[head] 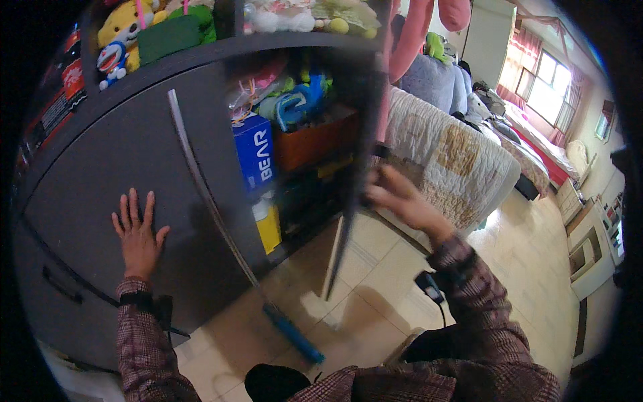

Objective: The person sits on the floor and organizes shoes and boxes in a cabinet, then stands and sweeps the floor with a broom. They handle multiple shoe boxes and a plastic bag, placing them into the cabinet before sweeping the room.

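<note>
My left hand lies flat with spread fingers on a dark grey cabinet door panel. My right hand is blurred at the edge of an opened cabinet door, near its handle; whether the fingers grip it cannot be told. A metal pole with a blue end slants across the grey panel down to the floor. Inside the cabinet stand a blue box with white lettering, an orange-brown box with blue fabric items on top, and a yellow and white container.
Plush toys sit on the shelf above. Behind the opened door is a sofa with a quilted cover. Beds stand near the window, a white cabinet at the right. Floor tiles lie below.
</note>
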Demonstrator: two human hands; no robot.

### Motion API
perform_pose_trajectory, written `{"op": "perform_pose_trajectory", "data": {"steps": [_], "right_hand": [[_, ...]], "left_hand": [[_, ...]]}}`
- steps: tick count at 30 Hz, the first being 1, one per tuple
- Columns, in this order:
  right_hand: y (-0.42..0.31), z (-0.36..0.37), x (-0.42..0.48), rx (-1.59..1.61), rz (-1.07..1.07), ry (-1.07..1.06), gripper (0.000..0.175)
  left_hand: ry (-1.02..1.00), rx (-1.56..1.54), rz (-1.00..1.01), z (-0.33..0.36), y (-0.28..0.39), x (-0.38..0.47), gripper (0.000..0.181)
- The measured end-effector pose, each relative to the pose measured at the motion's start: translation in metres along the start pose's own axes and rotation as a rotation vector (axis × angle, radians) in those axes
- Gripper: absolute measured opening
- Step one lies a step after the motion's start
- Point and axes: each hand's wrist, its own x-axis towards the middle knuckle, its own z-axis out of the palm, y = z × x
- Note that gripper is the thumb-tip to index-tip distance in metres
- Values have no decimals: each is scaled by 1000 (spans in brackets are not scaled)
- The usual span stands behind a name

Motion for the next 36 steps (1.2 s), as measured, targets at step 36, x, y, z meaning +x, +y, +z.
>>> {"op": "perform_pose_trajectory", "data": {"steps": [36], "right_hand": [[20,143,198,-633,-149,390,45]], "left_hand": [[-121,-28,-12,-1,-7,1,83]]}}
